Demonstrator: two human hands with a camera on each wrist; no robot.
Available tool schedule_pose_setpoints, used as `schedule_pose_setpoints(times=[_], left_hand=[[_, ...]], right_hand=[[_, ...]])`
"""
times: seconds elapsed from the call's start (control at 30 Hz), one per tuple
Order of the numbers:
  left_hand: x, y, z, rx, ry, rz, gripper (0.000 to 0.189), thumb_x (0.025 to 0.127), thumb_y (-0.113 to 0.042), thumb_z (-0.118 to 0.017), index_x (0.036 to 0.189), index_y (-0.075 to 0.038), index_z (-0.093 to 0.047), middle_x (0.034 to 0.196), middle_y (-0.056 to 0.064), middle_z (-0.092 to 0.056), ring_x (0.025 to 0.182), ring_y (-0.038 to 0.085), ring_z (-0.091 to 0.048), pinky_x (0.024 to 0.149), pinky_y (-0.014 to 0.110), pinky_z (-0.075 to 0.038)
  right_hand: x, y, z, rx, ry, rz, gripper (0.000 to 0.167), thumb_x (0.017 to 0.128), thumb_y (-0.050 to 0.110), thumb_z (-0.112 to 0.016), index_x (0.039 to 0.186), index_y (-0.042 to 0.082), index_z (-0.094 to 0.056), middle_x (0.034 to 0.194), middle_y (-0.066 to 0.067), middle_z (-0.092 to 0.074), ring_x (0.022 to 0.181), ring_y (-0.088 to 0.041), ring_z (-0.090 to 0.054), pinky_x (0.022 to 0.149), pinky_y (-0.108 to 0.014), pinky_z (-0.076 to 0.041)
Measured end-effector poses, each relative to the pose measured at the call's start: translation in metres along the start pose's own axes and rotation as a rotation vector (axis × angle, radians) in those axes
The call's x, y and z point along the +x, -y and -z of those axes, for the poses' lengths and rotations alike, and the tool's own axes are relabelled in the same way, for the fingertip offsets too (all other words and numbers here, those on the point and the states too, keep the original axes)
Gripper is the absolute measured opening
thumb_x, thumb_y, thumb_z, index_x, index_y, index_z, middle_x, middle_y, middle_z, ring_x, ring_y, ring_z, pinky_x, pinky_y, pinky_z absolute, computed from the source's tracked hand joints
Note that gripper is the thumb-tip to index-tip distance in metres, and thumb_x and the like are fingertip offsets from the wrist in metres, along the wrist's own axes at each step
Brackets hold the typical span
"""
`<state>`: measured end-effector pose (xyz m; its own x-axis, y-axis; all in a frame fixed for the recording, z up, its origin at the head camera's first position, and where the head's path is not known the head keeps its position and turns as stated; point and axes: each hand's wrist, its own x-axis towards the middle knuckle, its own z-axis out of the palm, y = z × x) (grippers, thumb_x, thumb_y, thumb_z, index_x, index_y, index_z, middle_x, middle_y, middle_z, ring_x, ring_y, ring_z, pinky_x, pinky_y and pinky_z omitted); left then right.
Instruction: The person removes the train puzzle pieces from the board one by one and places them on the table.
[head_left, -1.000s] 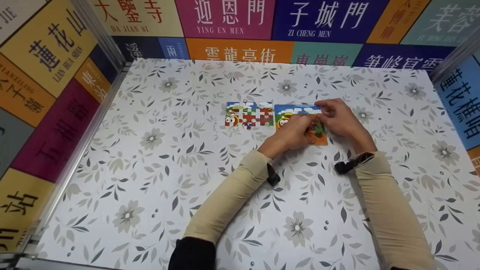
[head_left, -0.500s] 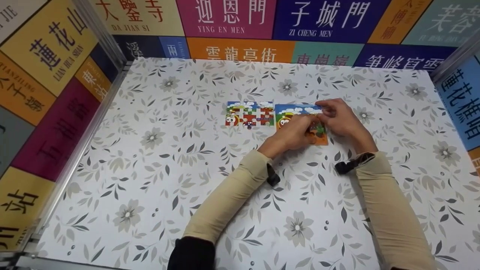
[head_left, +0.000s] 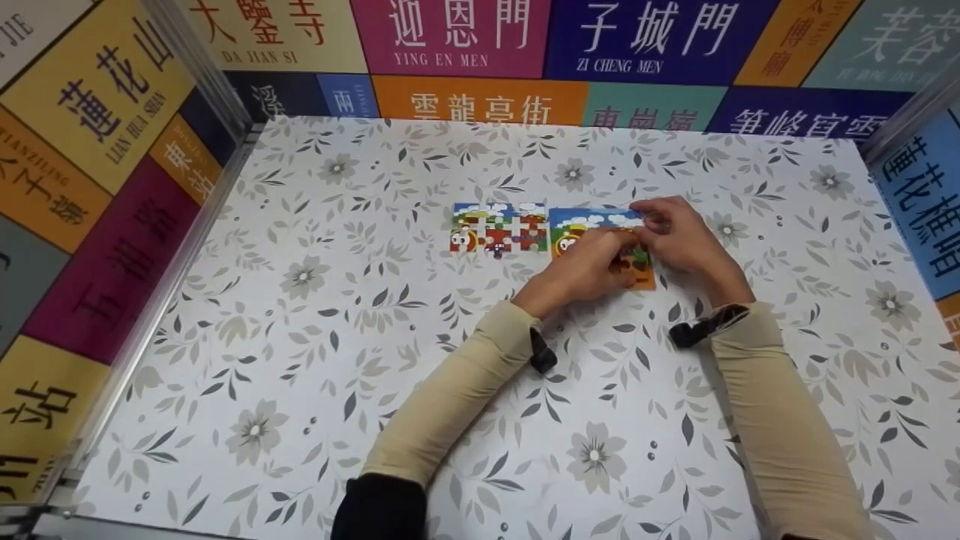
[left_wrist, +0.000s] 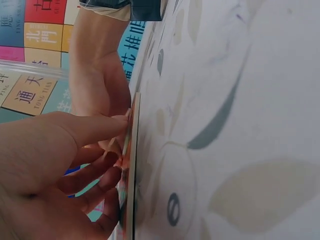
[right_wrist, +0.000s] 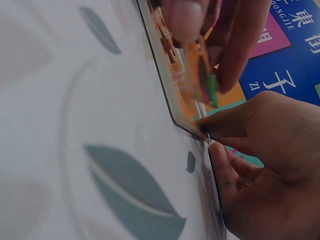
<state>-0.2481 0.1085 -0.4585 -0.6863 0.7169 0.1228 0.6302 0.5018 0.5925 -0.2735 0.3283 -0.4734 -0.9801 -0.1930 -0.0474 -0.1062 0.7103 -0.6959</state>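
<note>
A jigsaw puzzle board (head_left: 596, 217) with a cartoon picture of blue sky and an orange bottom lies flat on the table. My left hand (head_left: 589, 266) is over its middle and covers much of the picture. Between the left thumb and fingers, a small orange and green puzzle piece (right_wrist: 202, 75) is pinched, tilted up from the board in the right wrist view. My right hand (head_left: 682, 236) grips the board's right edge, its thumb and fingertips at the corner in the right wrist view.
Left of the board, several loose puzzle pieces (head_left: 499, 227) lie in a rough block with small gaps. A floral-patterned tabletop (head_left: 300, 375) spreads around them. Panels with large characters (head_left: 457, 37) stand along the back and both sides.
The left hand and forearm have shifted slightly to the left, with the fingers still over the board. The right hand, the board and the loose pieces stay in place.
</note>
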Motion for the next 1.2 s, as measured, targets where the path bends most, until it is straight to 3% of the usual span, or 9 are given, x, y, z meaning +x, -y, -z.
schedule_pose_setpoints(times=[0.2,0.37,0.63,1.0,1.2], left_hand=[[-0.006,0.000,0.012,-0.002,-0.037,0.008,0.051,0.102,-0.026,-0.076,0.149,-0.011,-0.064,0.128,0.005,-0.072,0.110,0.017,-0.067,0.092,0.028,-0.054],[-0.017,0.002,0.027,0.030,-0.107,0.021,0.059,0.102,-0.037,-0.078,0.153,-0.013,-0.061,0.145,0.004,-0.068,0.124,0.019,-0.068,0.103,0.033,-0.055],[-0.036,0.015,0.043,0.023,-0.214,-0.017,0.060,0.102,-0.039,-0.077,0.153,-0.015,-0.060,0.152,0.002,-0.061,0.129,0.018,-0.066,0.108,0.031,-0.053],[-0.055,0.035,0.057,-0.007,-0.232,0.000,0.061,0.100,-0.036,-0.080,0.153,-0.015,-0.060,0.148,0.003,-0.064,0.122,0.019,-0.069,0.102,0.030,-0.056],[-0.068,0.050,0.063,-0.086,-0.227,0.014,0.058,0.102,-0.029,-0.078,0.155,-0.014,-0.058,0.150,0.005,-0.059,0.121,0.024,-0.068,0.100,0.038,-0.060]], right_hand=[[-0.001,0.001,0.001,0.003,0.002,-0.012,0.046,0.109,0.014,-0.062,0.154,0.005,-0.059,0.148,-0.027,-0.048,0.133,-0.044,-0.059,0.117,-0.058,-0.047],[-0.001,0.002,0.001,0.016,0.008,-0.004,0.046,0.109,0.009,-0.059,0.155,0.004,-0.058,0.149,-0.027,-0.048,0.135,-0.043,-0.058,0.118,-0.058,-0.047],[-0.003,0.004,0.000,0.021,0.016,-0.028,0.048,0.109,0.016,-0.063,0.155,0.006,-0.057,0.146,-0.024,-0.047,0.135,-0.042,-0.058,0.120,-0.057,-0.046],[-0.003,0.003,0.000,0.027,0.006,-0.024,0.048,0.108,0.013,-0.064,0.154,0.004,-0.058,0.148,-0.026,-0.048,0.136,-0.041,-0.058,0.121,-0.056,-0.045],[-0.003,0.003,0.001,0.036,0.016,-0.039,0.048,0.109,0.015,-0.063,0.155,0.005,-0.058,0.151,-0.025,-0.046,0.137,-0.039,-0.057,0.120,-0.057,-0.045]])
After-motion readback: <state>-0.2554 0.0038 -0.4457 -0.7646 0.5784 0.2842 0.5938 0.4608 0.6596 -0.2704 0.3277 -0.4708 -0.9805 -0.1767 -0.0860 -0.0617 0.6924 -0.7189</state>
